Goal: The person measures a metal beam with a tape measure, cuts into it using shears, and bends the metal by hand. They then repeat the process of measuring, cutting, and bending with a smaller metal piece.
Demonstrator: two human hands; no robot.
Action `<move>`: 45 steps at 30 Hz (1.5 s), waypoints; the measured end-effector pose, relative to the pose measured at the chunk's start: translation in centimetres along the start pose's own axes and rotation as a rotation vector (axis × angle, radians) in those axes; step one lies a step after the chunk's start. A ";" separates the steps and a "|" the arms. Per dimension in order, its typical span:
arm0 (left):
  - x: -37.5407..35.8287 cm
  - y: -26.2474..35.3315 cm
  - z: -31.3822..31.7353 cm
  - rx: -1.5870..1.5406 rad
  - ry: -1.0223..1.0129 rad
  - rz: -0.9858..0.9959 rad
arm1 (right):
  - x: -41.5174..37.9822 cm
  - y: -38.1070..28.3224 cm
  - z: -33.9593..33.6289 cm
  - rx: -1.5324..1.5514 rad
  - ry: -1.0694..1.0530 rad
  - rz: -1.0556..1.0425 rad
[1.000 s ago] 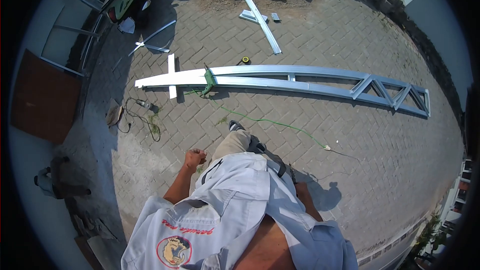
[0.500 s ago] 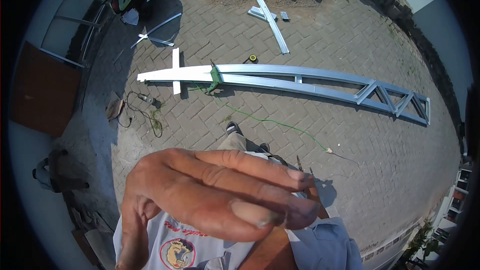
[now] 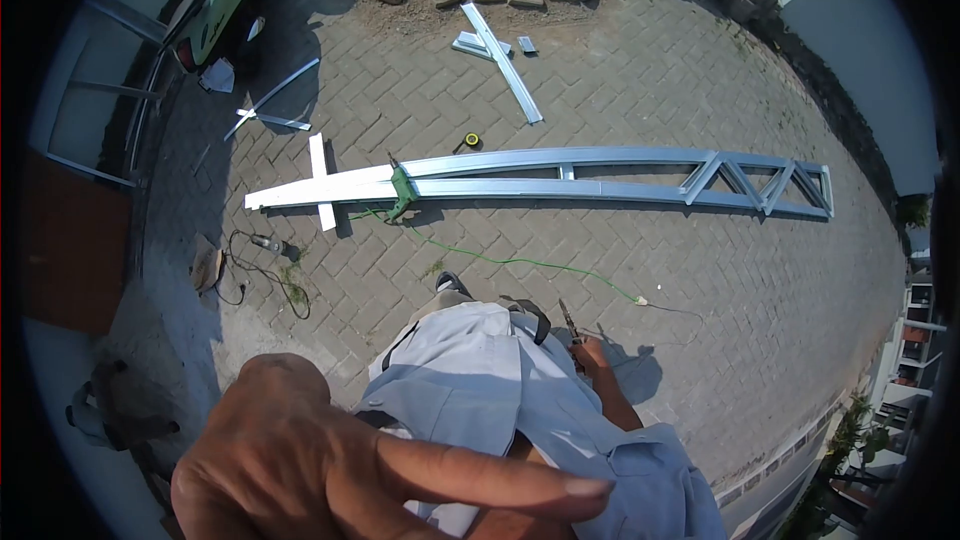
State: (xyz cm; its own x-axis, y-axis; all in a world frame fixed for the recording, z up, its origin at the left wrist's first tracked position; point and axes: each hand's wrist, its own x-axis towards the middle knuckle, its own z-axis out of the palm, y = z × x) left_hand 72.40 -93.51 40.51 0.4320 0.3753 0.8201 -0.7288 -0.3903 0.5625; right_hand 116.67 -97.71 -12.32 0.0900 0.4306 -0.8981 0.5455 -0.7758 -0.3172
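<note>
My left hand looms large and close to the camera, bent at the wrist, with one finger stretched out to the right and nothing visible in it. Its remaining fingers are partly cut off by the lower frame edge. Down by my right side, my right hand is closed around a slim, dark, pointed hand tool, its tip pointing forward; the kind I cannot tell. Ahead of my feet lies a long silver metal truss on the paving. A green corded power drill rests across its left part.
A yellow tape measure lies beyond the truss. Loose metal channels are farther off. A corded grinder-like tool sits at left, near a crouching person. The green cord crosses the paving. A scooter stands far left.
My left hand has dropped lower and to the left, uncovering my shirt and right hand. The view has shifted, so the truss appears lower and slightly left.
</note>
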 end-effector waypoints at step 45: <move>-52.5 -12.0 -7.3 0.177 1.759 -1.784 | 4.8 -13.8 -1.5 0.032 -0.004 -0.018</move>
State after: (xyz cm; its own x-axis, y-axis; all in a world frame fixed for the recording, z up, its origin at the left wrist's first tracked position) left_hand 54.63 -102.36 -10.05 -0.3726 0.2522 -0.8931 -0.2937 0.8809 0.3712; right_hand 110.86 -84.25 -11.84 0.0769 0.4423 -0.8936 0.5201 -0.7824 -0.3425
